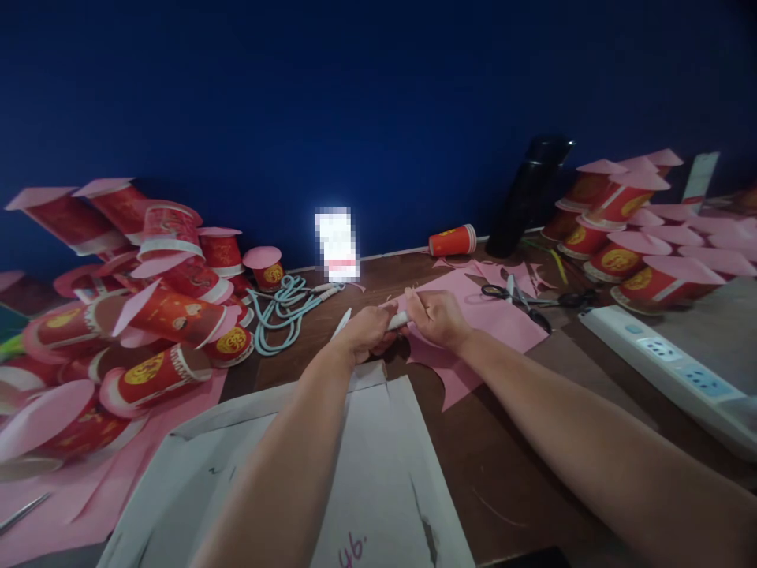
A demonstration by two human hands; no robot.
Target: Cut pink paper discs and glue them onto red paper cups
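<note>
The small white tube (398, 320) is being gripped at both ends. The fingers of the left hand (367, 331) are being curled tight around one end, and those of the right hand (438, 315) are being pinched closed on the other. The tube is being held level just above a pink paper sheet (497, 319), near the middle of the table; what kind of tube it is cannot be told.

The sheet is being borne by a brown wooden table (473, 442), which is being backed by a dark blue wall (378, 102). A white cardboard piece (367, 465) is being crossed by the left forearm.

Scissors (520, 296) are lying on the pink sheet just right of the hands, and a white power strip (668, 363) is lying farther right. A pale blue cord (282, 306) is lying coiled to the left. Red paper cups capped with pink paper are being kept in a left heap (159, 315) and a right heap (627, 229). A lone red cup (453, 239) is lying on its side by the wall, beside a black object (529, 193) that is leaning there.
</note>
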